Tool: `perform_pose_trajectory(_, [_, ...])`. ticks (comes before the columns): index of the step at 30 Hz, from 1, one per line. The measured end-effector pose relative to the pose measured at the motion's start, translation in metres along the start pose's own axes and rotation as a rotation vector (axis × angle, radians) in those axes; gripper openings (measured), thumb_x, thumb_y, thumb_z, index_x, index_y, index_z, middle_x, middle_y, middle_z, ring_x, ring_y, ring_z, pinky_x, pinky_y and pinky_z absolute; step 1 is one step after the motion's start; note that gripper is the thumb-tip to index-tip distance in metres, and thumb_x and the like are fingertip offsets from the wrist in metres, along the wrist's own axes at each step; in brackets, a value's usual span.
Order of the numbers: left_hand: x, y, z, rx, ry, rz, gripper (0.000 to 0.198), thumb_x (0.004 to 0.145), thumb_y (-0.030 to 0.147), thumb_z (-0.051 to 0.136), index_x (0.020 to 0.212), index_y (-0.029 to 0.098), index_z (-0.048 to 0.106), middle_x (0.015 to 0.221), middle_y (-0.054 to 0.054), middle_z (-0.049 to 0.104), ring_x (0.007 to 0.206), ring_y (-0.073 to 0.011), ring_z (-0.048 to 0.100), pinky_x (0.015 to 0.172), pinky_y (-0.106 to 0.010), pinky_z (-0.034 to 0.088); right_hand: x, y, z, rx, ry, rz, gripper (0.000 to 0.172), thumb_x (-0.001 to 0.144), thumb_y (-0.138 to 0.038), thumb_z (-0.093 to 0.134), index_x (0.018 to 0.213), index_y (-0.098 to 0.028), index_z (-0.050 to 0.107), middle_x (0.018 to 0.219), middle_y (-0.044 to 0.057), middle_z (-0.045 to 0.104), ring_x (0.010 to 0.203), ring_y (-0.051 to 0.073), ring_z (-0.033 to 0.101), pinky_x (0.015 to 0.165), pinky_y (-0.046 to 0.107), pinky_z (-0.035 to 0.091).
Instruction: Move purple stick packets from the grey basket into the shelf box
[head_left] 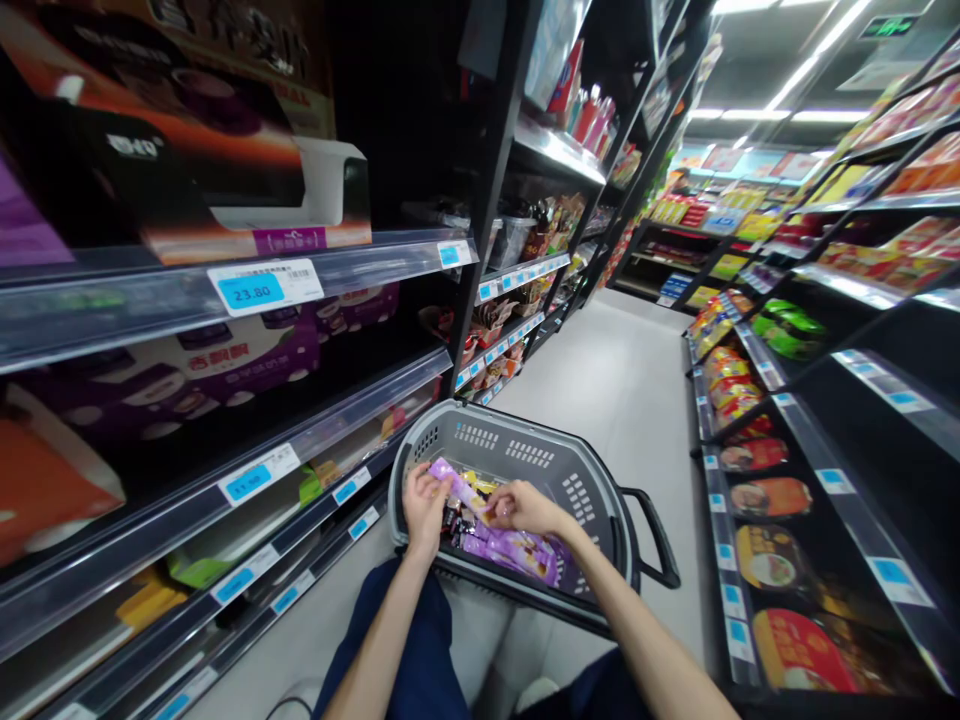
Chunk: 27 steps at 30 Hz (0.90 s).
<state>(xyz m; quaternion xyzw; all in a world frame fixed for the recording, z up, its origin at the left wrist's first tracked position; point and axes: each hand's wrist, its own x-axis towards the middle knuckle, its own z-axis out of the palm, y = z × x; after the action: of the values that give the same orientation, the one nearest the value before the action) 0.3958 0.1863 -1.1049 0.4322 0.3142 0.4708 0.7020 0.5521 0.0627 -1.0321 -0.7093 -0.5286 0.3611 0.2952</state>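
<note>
A grey plastic shopping basket (525, 455) stands on the aisle floor in front of my knees. It holds purple snack packets (517, 552) and some yellow and dark ones. My left hand (424, 508) is inside the basket at its left side, fingers closed on a purple packet (448, 477) that sticks up to the right. My right hand (523, 506) is bent over the packets in the middle of the basket, fingers curled down onto them; what it grips is hidden.
Dark shelves with boxed goods and blue price tags (264, 287) run along the left. More shelves with round bowls and bags (772, 495) line the right. The pale aisle floor (622, 380) runs ahead between them. The basket's black handle (656, 540) juts right.
</note>
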Motion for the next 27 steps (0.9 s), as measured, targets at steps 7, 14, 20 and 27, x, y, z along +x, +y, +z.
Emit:
perform_pose_trajectory(7, [-0.005,0.001,0.003,0.07,-0.189,-0.107,0.055,0.072,0.051,0.075,0.106,0.008,0.067,0.092,-0.015,0.073,0.072,-0.0215,0.07,0.057,-0.026,0.054,0.014,0.004,0.027,0.058,-0.064,-0.082,0.034,0.072,-0.041,0.071,0.056,-0.018,0.053,0.051,-0.003,0.054,0.047,0.01,0.046,0.047,0.021,0.033])
perform_pose_trajectory(14, [-0.01,0.002,0.004,0.249,-0.478,-0.025,0.047,0.079,0.039,0.072,0.117,0.012,0.067,0.118,-0.014,0.069,0.112,-0.0254,0.064,0.101,-0.037,0.05,0.017,-0.007,0.026,0.398,0.185,-0.018,0.042,0.071,-0.057,0.072,0.082,-0.016,0.068,0.07,0.003,0.068,0.06,0.018,0.064,0.058,0.028,0.051])
perform_pose_trajectory(20, [-0.01,-0.001,0.002,0.277,-0.446,-0.089,0.059,0.078,0.044,0.071,0.124,0.009,0.06,0.117,-0.017,0.068,0.096,-0.0258,0.07,0.075,-0.033,0.06,0.021,-0.016,0.026,0.445,0.369,-0.062,0.04,0.076,-0.055,0.069,0.089,-0.017,0.069,0.078,0.005,0.07,0.064,0.018,0.065,0.058,0.028,0.052])
perform_pose_trajectory(27, [-0.012,-0.003,0.003,0.338,-0.538,-0.094,0.049,0.071,0.035,0.077,0.112,0.01,0.066,0.094,-0.011,0.074,0.083,-0.0203,0.071,0.078,-0.03,0.058,0.028,-0.025,0.011,0.7,0.792,-0.062,0.043,0.067,-0.056,0.075,0.082,-0.017,0.068,0.073,0.004,0.068,0.063,0.017,0.061,0.056,0.026,0.048])
